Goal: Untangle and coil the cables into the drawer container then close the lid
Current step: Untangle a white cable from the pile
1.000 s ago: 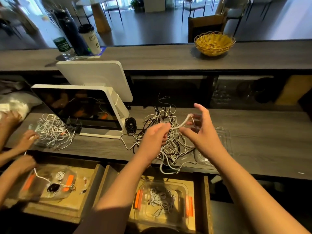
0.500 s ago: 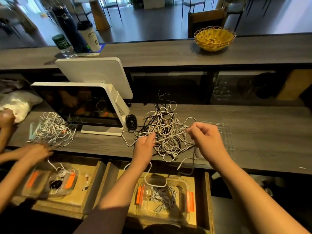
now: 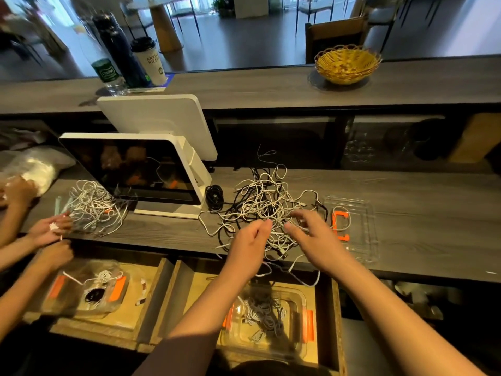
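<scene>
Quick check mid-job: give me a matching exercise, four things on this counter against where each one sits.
Things:
1. yellow wicker basket
2. clear plastic lid with orange clips
3. clear plastic container with orange latches
4. tangled pile of white and black cables

Places:
A. in the open wooden drawer
B. on the upper counter ledge
C. lower counter, before both hands
D. lower counter, right of the tangle

Pairs: 1-B, 2-D, 3-A, 4-C
</scene>
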Demonstrator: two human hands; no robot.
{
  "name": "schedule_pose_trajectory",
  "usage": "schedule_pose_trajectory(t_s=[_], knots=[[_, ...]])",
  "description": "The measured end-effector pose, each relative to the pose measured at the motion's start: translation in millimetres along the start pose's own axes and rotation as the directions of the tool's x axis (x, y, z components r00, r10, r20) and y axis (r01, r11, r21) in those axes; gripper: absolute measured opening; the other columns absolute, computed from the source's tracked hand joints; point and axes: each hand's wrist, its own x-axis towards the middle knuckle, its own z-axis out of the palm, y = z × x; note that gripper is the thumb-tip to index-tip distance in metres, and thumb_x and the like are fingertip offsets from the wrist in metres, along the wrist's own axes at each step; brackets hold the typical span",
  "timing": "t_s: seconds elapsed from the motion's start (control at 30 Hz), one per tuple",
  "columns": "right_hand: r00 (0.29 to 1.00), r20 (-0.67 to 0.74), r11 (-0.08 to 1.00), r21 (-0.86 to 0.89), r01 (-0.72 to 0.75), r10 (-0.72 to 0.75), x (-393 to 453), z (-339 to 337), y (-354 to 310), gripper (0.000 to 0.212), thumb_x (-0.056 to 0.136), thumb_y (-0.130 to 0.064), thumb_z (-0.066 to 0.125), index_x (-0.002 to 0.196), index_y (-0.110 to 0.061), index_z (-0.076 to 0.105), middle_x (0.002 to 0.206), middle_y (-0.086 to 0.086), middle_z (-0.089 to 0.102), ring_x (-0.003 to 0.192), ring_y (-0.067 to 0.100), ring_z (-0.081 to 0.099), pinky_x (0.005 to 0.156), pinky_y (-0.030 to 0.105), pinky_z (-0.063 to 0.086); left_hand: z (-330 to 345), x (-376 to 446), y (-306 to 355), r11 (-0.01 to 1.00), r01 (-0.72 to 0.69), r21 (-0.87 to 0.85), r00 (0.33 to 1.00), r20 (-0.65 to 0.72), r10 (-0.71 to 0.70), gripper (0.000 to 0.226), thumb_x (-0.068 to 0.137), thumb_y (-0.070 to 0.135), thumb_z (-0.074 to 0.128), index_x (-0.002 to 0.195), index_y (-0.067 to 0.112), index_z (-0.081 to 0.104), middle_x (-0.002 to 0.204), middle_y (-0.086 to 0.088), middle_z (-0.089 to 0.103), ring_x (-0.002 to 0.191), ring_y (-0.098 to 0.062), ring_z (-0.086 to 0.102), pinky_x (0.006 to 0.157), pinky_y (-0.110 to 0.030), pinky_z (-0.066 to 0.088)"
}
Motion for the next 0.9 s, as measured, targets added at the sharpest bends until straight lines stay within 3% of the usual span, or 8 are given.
schedule_pose_trajectory(t_s=[0.07, 0.13, 0.23, 0.3, 0.4, 0.6, 0.77, 0.9], knots=[[0.996, 0.069, 0.994, 0.09, 0.059, -0.065, -5.5, 10.8, -4.8, 0.027, 0.099, -0.04, 0.053, 0.114, -0.021, 0.066, 0.106, -0.008, 0.066, 0.096, 0.006, 0.059, 0.09, 0.039, 0.052, 4.3, -2.4, 8.2, 1.0, -0.02, 0.006, 1.0, 0.018, 0.02, 0.033, 0.108, 0.034, 0.04, 0.081, 0.024, 0.057, 0.07, 0.006, 0.053, 0.06, -0.001, 0.047, 0.065, -0.027, 0.04], [0.996, 0.064, 0.98, 0.192, 0.057, -0.07, -10.6, 17.5, -10.2, 0.025, 0.098, -0.038, 0.055, 0.09, -0.018, 0.069, 0.074, -0.007, 0.062, 0.068, 0.006, 0.054, 0.071, 0.039, 0.048, 6.3, -2.7, 9.4, 1.0, -0.017, 0.005, 1.0, 0.008, 0.017, 0.031, 0.108, 0.028, 0.038, 0.087, 0.024, 0.06, 0.08, 0.002, 0.061, 0.07, 0.001, 0.056, 0.074, -0.024, 0.047], [0.997, -0.011, 0.975, 0.21, 0.077, -0.077, -13.4, 19.5, -13.8, 0.032, 0.098, -0.036, 0.058, 0.074, -0.016, 0.067, 0.058, -0.007, 0.054, 0.056, 0.006, 0.047, 0.06, 0.032, 0.04, 4.3, -1.4, 1.9, 1.0, -0.025, -0.006, 1.0, 0.014, 0.025, 0.037, 0.108, 0.033, 0.038, 0.092, 0.013, 0.065, 0.086, -0.012, 0.067, 0.081, -0.022, 0.062, 0.078, -0.039, 0.049], [0.995, -0.025, 0.961, 0.258, 0.098, -0.095, -14.5, 18.4, -15.3, 0.035, 0.098, -0.035, 0.058, 0.07, -0.016, 0.066, 0.054, -0.009, 0.052, 0.053, 0.006, 0.045, 0.058, 0.032, 0.039, 0.8, 0.0, -2.3, 0.999, -0.039, 0.008, 0.999, -0.008, 0.039, 0.045, 0.108, 0.039, 0.038, 0.079, 0.015, 0.064, 0.068, -0.005, 0.059, 0.062, -0.014, 0.053, 0.062, -0.029, 0.042], [0.996, -0.046, 0.929, 0.358, 0.088, -0.076, -17.2, 14.3, -17.4, 0.037, 0.098, -0.035, 0.057, 0.067, -0.016, 0.064, 0.047, -0.012, 0.045, 0.047, 0.004, 0.038, 0.051, 0.025, 0.033, -5.2, 4.3, -9.0, 0.998, -0.002, 0.062, 0.998, -0.064, 0.006, 0.053, 0.106, 0.045, 0.038, 0.062, 0.016, 0.047, 0.056, 0.002, 0.037, 0.048, -0.006, 0.031, 0.049, -0.024, 0.024], [0.986, -0.169, 0.852, 0.515, 0.093, -0.006, -16.8, -11.7, -21.1, 0.038, 0.098, -0.028, 0.057, 0.062, -0.014, 0.057, 0.047, -0.009, 0.041, 0.043, 0.007, 0.033, 0.043, 0.01, 0.031, -21.7, 8.2, -41.3, 0.977, 0.212, 0.027, 0.962, -0.18, -0.204, 0.055, 0.104, 0.053, 0.037, 0.062, 0.017, 0.041, 0.056, -0.001, 0.03, 0.05, -0.014, 0.029, 0.056, -0.034, 0.022], [0.971, -0.225, 0.827, 0.559, 0.062, 0.08, -8.9, -21.1, -12.6, 0.039, 0.096, -0.022, 0.057, 0.058, -0.016, 0.055, 0.053, 0.002, 0.043, 0.047, 0.015, 0.035, 0.045, 0.024, 0.03, -25.2, 7.3, -51.0, 0.964, 0.249, -0.096, 0.941, -0.212, -0.264, 0.052, 0.104, 0.052, 0.037, 0.064, 0.02, 0.036, 0.06, -0.001, 0.031, 0.056, -0.017, 0.031, 0.061, -0.034, 0.025], [0.987, -0.106, 0.882, 0.468, -0.055, 0.118, -6.5, -12.6, -1.0, 0.035, 0.098, -0.018, 0.049, 0.065, -0.012, 0.06, 0.057, 0.002, 0.052, 0.048, 0.014, 0.042, 0.045, 0.028, 0.035, -20.4, 7.7, -40.2, 0.963, 0.213, -0.165, 0.955, -0.175, -0.241, 0.048, 0.105, 0.05, 0.035, 0.068, 0.021, 0.036, 0.059, 0.004, 0.03, 0.053, -0.011, 0.031, 0.057, -0.032, 0.028]])
